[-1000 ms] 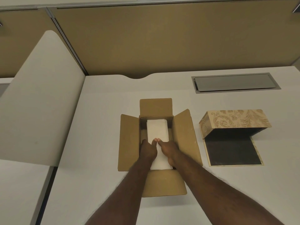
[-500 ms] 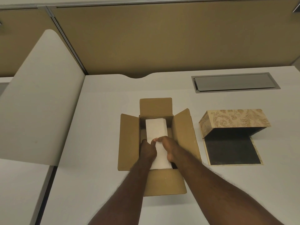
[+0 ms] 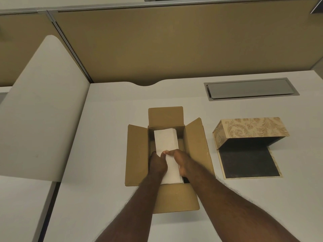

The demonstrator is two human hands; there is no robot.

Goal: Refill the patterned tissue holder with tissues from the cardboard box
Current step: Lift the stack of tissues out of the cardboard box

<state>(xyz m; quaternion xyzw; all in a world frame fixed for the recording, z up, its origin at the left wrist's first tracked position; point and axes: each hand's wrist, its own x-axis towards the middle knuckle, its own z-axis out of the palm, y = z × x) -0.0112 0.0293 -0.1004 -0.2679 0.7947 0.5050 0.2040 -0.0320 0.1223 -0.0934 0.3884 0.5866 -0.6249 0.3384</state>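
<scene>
Both forearms reach toward twelve o'clock into the cardboard box (image 3: 138, 154), left hand (image 3: 158, 165) and right hand (image 3: 181, 160) clasping the tissue stack (image 3: 166, 142) between them.

Both bare forearms reach forward from the lower edge of the view and converge, wrists close together. The left hand (image 3: 158, 164) is curled, knuckles up, thumb tip pointing inward. The right hand (image 3: 181, 161) is curled beside it, its fingers (image 3: 172, 152) bent leftward, nearly meeting the left thumb.

Both hands (image 3: 170, 162) on boxed tissues (image 3: 166, 142)
</scene>
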